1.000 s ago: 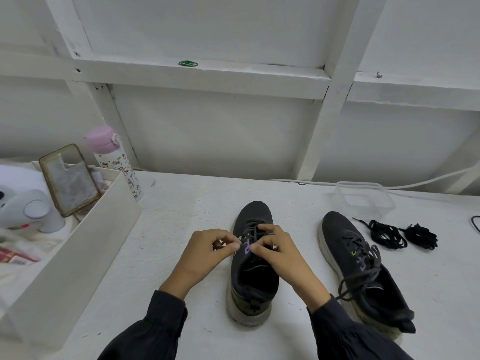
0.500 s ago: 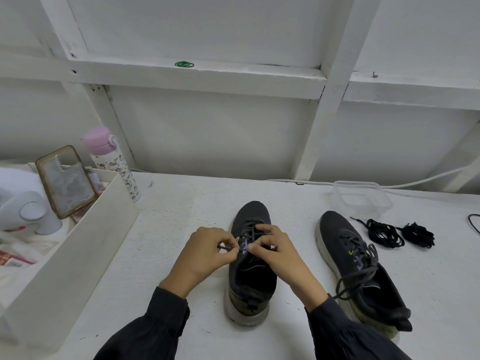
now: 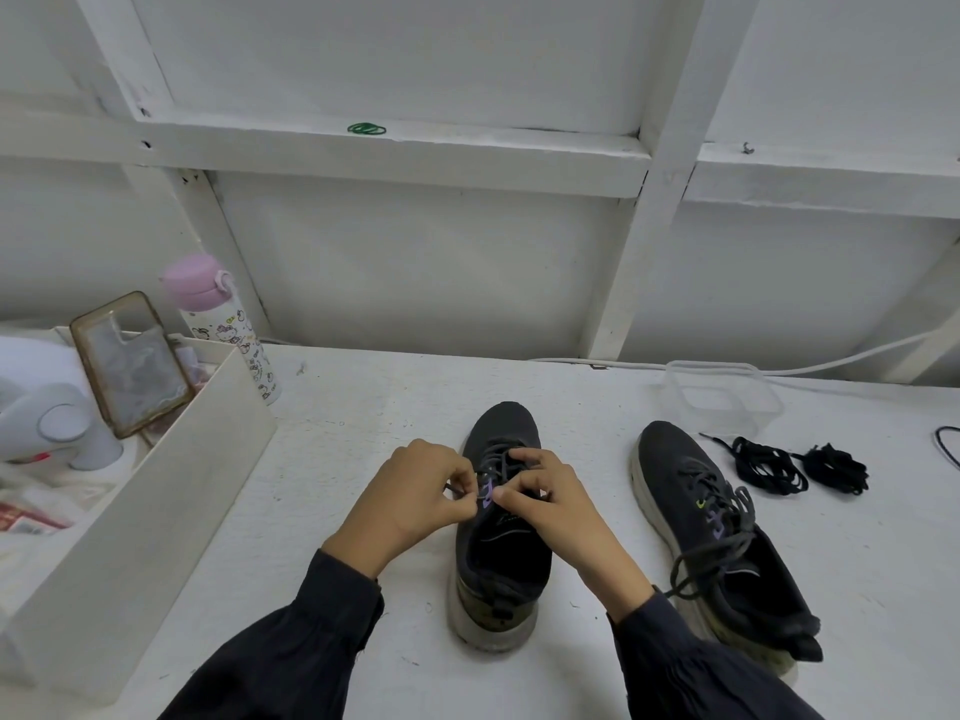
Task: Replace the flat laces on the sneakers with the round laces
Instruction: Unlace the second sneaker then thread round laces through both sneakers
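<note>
I see the near sneaker (image 3: pixel 500 532) at the middle of the white tabletop (image 3: pixel 363 418), its long axis running straight away from me, toe toward the wall and heel toward me. My left hand (image 3: pixel 415 498) pinches a grey lace end just left of the tongue, and my right hand (image 3: pixel 550 504) pinches the grey laces (image 3: pixel 496 457) at the upper eyelets; the thumbs nearly meet over the purple tongue tab. The second sneaker (image 3: pixel 722 543) lies to the right, toe also away but angled slightly left, its laces loose and trailing over its left side. Beyond it, two bundles of black laces (image 3: pixel 800 467) rest near a clear plastic container (image 3: pixel 719 397). To the left stands a white open box (image 3: pixel 156 491), with a phone case (image 3: pixel 130 363) leaning inside and a pink-lidded bottle (image 3: pixel 223 324) behind it.
</note>
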### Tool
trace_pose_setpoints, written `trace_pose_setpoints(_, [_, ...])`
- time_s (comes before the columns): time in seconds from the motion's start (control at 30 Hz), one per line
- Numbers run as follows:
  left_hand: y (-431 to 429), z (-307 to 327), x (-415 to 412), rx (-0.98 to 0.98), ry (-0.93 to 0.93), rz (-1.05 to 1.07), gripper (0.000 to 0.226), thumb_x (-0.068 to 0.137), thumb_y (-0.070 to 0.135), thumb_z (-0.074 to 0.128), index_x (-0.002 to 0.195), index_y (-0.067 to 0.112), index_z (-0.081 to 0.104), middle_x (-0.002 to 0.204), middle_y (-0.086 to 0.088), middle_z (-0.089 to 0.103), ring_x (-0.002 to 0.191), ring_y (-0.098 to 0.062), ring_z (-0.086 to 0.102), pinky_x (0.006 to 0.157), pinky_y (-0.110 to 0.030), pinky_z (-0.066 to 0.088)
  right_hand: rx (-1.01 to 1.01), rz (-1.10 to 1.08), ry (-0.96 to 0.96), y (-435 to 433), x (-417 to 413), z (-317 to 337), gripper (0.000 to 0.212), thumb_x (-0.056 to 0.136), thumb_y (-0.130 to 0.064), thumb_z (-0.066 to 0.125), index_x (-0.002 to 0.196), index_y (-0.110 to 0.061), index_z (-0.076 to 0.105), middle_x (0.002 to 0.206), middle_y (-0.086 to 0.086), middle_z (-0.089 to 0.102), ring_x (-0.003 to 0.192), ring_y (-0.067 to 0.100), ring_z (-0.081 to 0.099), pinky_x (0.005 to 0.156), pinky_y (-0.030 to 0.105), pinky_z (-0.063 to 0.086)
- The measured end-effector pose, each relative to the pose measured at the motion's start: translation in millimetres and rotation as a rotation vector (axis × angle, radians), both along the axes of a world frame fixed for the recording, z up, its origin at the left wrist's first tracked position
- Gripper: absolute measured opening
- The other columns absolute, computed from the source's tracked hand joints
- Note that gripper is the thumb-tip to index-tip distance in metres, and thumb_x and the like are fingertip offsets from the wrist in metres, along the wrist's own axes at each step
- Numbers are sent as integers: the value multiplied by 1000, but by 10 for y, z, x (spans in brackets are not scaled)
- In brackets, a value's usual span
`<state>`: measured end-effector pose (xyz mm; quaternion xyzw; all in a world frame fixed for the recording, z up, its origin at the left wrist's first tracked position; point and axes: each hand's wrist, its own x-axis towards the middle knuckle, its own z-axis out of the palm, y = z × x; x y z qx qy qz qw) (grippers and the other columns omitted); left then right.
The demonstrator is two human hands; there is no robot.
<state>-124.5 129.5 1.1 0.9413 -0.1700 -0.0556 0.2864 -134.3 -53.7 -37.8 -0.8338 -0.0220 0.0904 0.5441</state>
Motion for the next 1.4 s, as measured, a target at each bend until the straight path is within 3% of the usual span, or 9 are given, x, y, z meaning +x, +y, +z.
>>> trace_pose_setpoints(0.27, [2, 20, 21, -14, 7, -41, 7, 80, 23, 68, 75, 25, 72, 79, 11, 71, 76, -1, 62, 68, -18, 49, 9, -2, 4, 2, -12, 26, 16, 84, -30, 71, 68, -30, 75, 129, -15, 49, 129, 9, 41, 104, 46, 40])
trace_pose_setpoints(0.4, [3, 10, 36, 20, 6, -52, 6, 80, 24, 69, 76, 25, 73, 77, 12, 69, 66, 7, 56, 60, -10, 39, 8, -1, 0, 3, -11, 56, 18, 85, -25, 71, 68, -27, 74, 131, -9, 49, 126, 7, 44, 103, 43, 42])
trace_pose_setpoints(0.63, [-19, 41, 89, 118, -15, -107, 9, 82, 27, 66, 82, 22, 74, 82, 8, 71, 64, -3, 56, 61, -18, 44, 4, 1, 7, 2, -4, 20, 15, 85, -27, 70, 70, -26, 75, 129, -15, 49, 128, 8, 41, 103, 43, 41])
trace_pose_setpoints(0.77, [-48, 98, 165, 232, -30, -186, 9, 81, 24, 63, 82, 20, 72, 82, 8, 69, 76, -11, 64, 71, -32, 54, -6, 31, 41, -34, 1, 55, 14, 82, -16, 70, 73, -25, 74, 132, -14, 47, 127, 12, 42, 101, 33, 40])
trace_pose_setpoints(0.93, [-102, 129, 256, 283, 7, -284, 9, 81, 21, 63, 85, 21, 71, 87, 4, 69, 81, -13, 63, 74, -34, 53, -68, 57, -9, -48, -19, 105, 18, 74, -18, 81, 69, -32, 71, 134, -10, 48, 124, 11, 45, 95, 28, 39])
trace_pose_setpoints(1.1, [-14, 44, 292, 35, 119, -236, 11, 82, 22, 72, 89, 29, 68, 80, 12, 68, 71, 0, 58, 70, -20, 48, -151, 46, -69, -26, -17, 85, 24, 75, -24, 80, 65, -42, 67, 129, -15, 50, 122, 12, 46, 98, 37, 43])
trace_pose_setpoints(1.17, [21, -1, 272, -69, 161, -213, 15, 82, 22, 73, 91, 32, 66, 79, 13, 67, 72, 0, 59, 72, -23, 50, -191, 45, -86, -13, -17, 74, 23, 75, -28, 77, 63, -43, 65, 128, -17, 50, 121, 12, 46, 97, 39, 43])
trace_pose_setpoints(1.27, [60, -101, 225, -92, 125, -234, 15, 86, 29, 69, 98, 39, 65, 92, 22, 64, 85, -1, 58, 79, -30, 52, -170, 35, -78, -14, -35, 88, 10, 72, -35, 69, 63, -38, 67, 127, -18, 50, 122, 12, 45, 96, 41, 44])
trace_pose_setpoints(1.4, [94, -154, 148, -177, 62, -220, 19, 86, 43, 68, 105, 43, 66, 112, 21, 54, 108, -3, 54, 90, -25, 46, -167, 35, -76, -35, -37, 70, 21, 79, -26, 70, 62, -32, 60, 127, -15, 47, 126, 11, 40, 99, 44, 40])
